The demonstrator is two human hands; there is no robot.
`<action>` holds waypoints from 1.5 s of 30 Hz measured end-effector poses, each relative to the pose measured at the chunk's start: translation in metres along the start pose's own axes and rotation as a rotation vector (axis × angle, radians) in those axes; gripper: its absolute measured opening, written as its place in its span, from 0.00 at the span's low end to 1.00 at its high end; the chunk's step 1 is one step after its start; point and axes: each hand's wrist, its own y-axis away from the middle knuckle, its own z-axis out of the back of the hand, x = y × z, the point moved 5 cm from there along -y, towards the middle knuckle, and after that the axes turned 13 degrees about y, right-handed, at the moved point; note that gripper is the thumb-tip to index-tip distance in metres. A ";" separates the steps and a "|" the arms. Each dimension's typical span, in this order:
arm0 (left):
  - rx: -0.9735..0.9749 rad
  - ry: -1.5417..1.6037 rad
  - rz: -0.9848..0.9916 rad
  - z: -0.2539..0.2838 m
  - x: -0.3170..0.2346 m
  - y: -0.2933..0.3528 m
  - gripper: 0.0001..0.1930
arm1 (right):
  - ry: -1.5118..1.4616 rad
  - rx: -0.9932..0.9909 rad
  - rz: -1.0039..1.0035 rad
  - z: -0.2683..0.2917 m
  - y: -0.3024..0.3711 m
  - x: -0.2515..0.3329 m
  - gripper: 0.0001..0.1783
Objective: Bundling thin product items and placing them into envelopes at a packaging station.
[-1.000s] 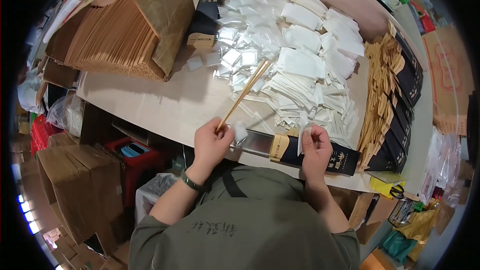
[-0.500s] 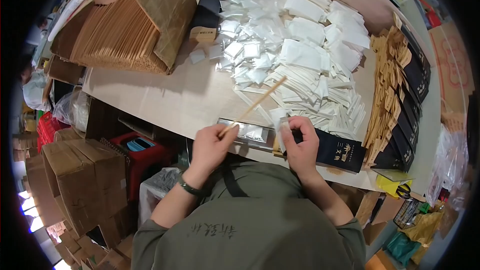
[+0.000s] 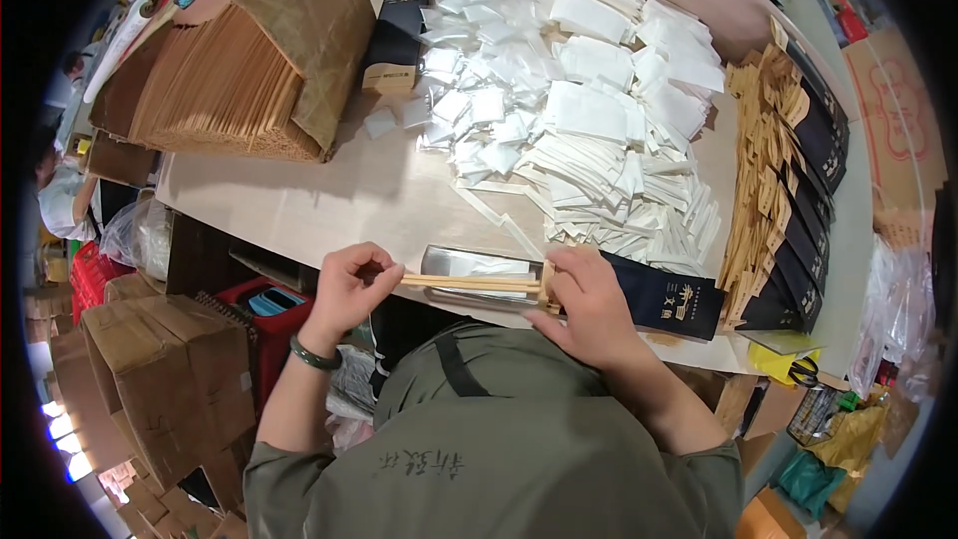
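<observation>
A pair of pale wooden chopsticks (image 3: 469, 283) lies level across a shallow metal tray (image 3: 430, 260). My left hand (image 3: 351, 289) pinches their left end between thumb and fingers. Inside the tray are flat white packets (image 3: 489, 267). The chopsticks' right ends reach the brown mouth of a dark blue paper sleeve (image 3: 654, 301), at the tray's right end. My right hand (image 3: 591, 304) is closed over that mouth, thumb on the near side and fingers on the far side. It hides part of the sleeve, and I cannot see how far the chopsticks go in.
Small clear-wrapped packets (image 3: 489, 50) and white paper packets (image 3: 599, 120) are heaped beyond my hands. A carton of wooden sticks (image 3: 225, 80) stands far left. More dark sleeves (image 3: 813, 170) line the right side. A red container (image 3: 264, 339) sits below the table's left edge.
My left hand moved left and swung the chopsticks from a slant to level. The white packet in my right hand has left it, and that hand now lies over the sleeve's mouth.
</observation>
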 end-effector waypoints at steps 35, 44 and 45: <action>0.179 -0.411 0.017 -0.078 -0.028 -0.062 0.20 | 0.766 -0.190 -0.152 0.201 0.019 -0.178 0.07; 0.859 -0.132 0.012 -0.186 -0.053 -0.014 0.26 | 0.157 0.116 0.170 0.004 0.016 -0.056 0.26; 0.836 -0.109 0.185 -0.172 -0.045 -0.018 0.23 | 0.347 0.005 0.192 0.002 0.016 -0.047 0.25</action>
